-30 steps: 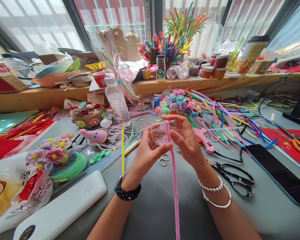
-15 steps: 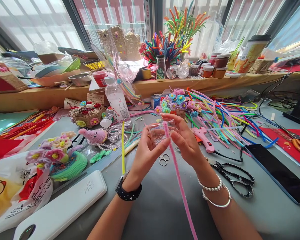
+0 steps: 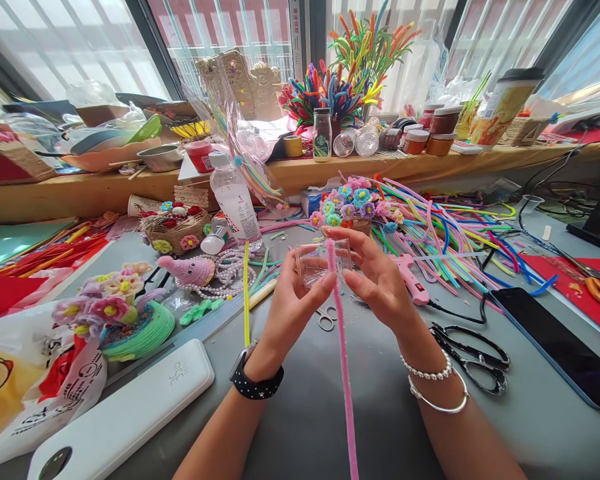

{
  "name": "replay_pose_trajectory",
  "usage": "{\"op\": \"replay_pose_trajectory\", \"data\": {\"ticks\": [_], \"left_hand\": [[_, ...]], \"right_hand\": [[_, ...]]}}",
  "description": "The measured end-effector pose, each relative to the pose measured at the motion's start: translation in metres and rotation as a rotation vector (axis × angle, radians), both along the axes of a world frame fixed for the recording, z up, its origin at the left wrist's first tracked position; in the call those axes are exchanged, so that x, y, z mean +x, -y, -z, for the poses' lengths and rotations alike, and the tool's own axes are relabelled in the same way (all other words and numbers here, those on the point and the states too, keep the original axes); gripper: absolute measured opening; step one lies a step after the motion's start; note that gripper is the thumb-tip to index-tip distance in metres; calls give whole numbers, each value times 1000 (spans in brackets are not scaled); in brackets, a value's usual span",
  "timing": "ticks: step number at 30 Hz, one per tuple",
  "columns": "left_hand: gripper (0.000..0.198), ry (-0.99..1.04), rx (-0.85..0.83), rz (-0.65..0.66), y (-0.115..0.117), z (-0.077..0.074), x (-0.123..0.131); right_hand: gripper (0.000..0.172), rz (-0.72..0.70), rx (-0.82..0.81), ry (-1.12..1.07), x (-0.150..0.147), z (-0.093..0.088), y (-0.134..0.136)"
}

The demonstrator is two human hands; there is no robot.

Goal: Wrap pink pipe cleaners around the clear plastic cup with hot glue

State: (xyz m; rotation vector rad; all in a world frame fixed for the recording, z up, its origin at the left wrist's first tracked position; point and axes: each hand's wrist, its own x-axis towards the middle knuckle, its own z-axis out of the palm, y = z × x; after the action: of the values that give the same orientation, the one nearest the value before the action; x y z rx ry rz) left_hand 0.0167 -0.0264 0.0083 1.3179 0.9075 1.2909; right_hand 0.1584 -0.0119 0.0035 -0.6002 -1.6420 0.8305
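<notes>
My left hand [image 3: 293,308] and my right hand [image 3: 380,283] hold a small clear plastic cup [image 3: 319,262] between them above the grey table. A long pink pipe cleaner [image 3: 344,373] is pressed against the cup's front. My left thumb pins its upper end there. The rest of it hangs straight down toward me and runs off the bottom of the view. My right fingers curl around the cup's right side, thumb apart from the stem. A black watch sits on my left wrist, bracelets on my right.
Black scissors [image 3: 473,357], a pink glue gun [image 3: 407,273] and a phone [image 3: 563,347] lie to the right. Small scissors [image 3: 326,319] sit under my hands. A white power bank [image 3: 125,410], a water bottle [image 3: 235,200], flower crafts [image 3: 353,203] and loose pipe cleaners [image 3: 445,233] crowd the table.
The pink pipe cleaner's hanging end swung out to the right, then back to hang straight down. My hands and the cup stayed almost in place.
</notes>
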Motion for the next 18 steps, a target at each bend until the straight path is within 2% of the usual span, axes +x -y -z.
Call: {"op": "replay_pose_trajectory", "data": {"ticks": [18], "left_hand": [[49, -57, 69, -40, -1, 2, -1]], "right_hand": [[58, 1, 60, 102, 3, -3, 1]]}}
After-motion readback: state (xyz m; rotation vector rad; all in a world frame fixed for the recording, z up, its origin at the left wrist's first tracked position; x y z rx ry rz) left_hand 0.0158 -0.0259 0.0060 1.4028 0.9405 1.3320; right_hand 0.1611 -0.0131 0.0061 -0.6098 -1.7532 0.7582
